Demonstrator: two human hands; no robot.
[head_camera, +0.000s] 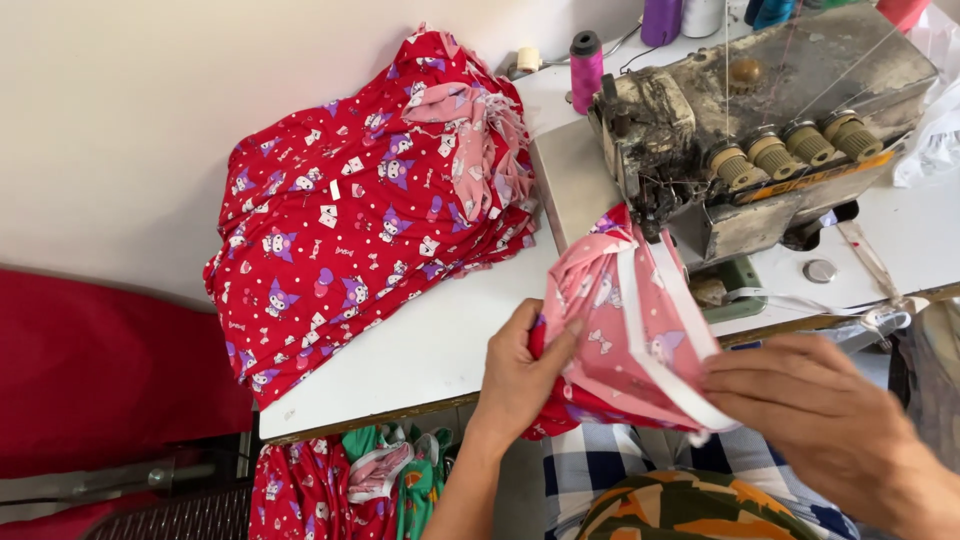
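Note:
My left hand grips the bunched left edge of a pink and red printed fabric piece with a white band along its rim. My right hand pinches the same piece at its lower right, fingers on the white band. The fabric's top end runs up under the presser foot of a worn grey overlock sewing machine on the white table.
A heap of red cartoon-print fabric lies on the table's left and hangs over the edge. Thread cones stand behind the machine. Scissors lie at the right. More garments sit under the table.

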